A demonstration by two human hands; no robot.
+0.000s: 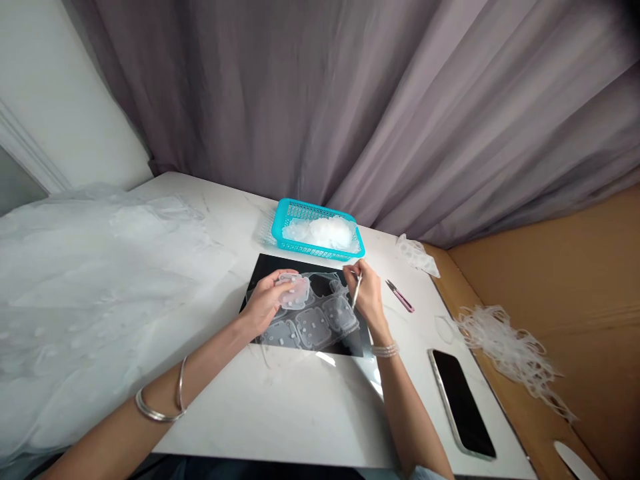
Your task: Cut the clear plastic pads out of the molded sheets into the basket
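Bskt [278,225] w/ white heap [331,232]; L fingers [281,289] grip clr pc [299,297], R fingers [362,268] slim tool [357,291].

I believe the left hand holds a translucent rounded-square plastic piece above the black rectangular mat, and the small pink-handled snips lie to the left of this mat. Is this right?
One point is wrong: in the head view, the small pink-handled snips lie to the right of the black rectangular mat. The left hand does hold the translucent rounded-square plastic piece above it.
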